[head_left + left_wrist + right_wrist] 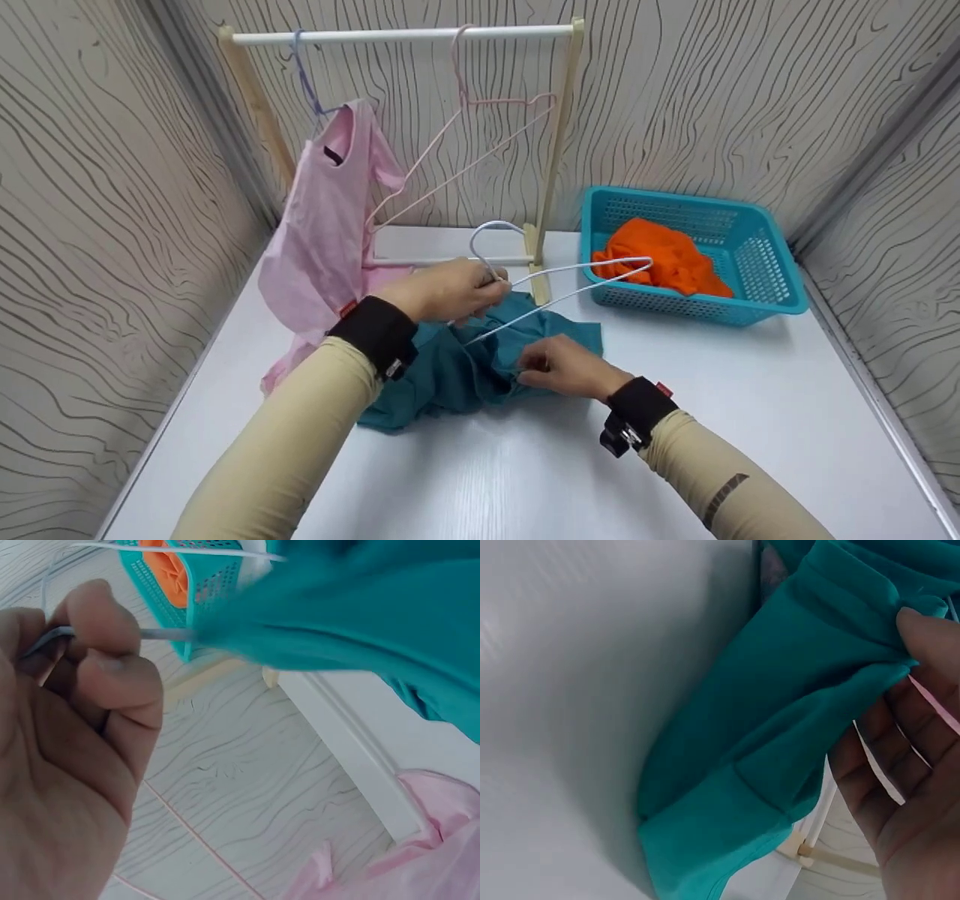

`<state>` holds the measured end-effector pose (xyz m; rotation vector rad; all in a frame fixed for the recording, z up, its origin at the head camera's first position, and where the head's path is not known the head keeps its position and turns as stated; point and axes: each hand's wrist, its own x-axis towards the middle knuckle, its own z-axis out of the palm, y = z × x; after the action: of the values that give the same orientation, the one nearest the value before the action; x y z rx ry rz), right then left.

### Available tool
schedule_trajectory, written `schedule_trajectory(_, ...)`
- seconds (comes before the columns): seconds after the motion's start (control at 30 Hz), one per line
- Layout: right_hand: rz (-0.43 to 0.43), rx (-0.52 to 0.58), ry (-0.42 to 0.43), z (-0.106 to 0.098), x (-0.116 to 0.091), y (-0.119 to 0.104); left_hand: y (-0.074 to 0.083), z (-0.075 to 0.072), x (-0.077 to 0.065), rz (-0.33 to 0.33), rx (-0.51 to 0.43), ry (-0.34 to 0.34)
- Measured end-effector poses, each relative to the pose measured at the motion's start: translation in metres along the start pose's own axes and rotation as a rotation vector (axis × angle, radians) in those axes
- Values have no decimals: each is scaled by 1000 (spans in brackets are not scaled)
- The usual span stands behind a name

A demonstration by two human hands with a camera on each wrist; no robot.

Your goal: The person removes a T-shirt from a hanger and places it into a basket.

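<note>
My left hand (454,291) grips a white wire hanger (649,260) close to the base of its hook. One end of the hanger points right; its other end goes into the teal shirt (442,379), where cloth hides it. The shirt lies crumpled on the table. At its right side, my right hand (568,366) pinches a fold of the fabric. The right wrist view shows the thumb and fingers on the teal cloth (757,720). In the left wrist view, curled fingers (120,682) hold the hanger wire beside the blurred shirt.
A rack with a white rail (390,35) stands behind the hands. A pink shirt (322,217) hangs there on a blue hanger (306,79), beside a bare pink hanger (435,142). At right, a teal basket (776,262) contains orange cloth (660,255). Patterned walls enclose the table.
</note>
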<state>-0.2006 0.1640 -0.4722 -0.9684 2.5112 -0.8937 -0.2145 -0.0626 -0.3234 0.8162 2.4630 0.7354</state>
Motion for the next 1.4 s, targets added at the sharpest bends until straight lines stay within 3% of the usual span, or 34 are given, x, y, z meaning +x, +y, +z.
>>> schedule_trajectory(0.13,-8,-5,-26,5,1,-2,6,1,8,6,-2,-9)
schedule_trajectory(0.37,-32,-46,-22,8,-4,2,18,-2,22,34,115,51)
schedule_trajectory(0.57,30,-32,-31,1,-14,14,14,-9,19,67,200,125)
schedule_trajectory(0.67,70,-23,-20,-5,-21,25,4,-14,10,66,224,157)
schedule_trajectory(0.97,140,13,1,-12,-39,49,-32,-45,-42,-87,170,152)
schedule_trajectory(1.17,141,-4,16,-14,-42,54,-46,-70,-78,-179,170,239)
schedule_trajectory(1.3,147,-15,17,-15,-40,54,-47,-84,-86,-220,190,294)
schedule_trajectory(1.4,153,-9,4,-15,-37,53,-42,-90,-81,-238,201,324)
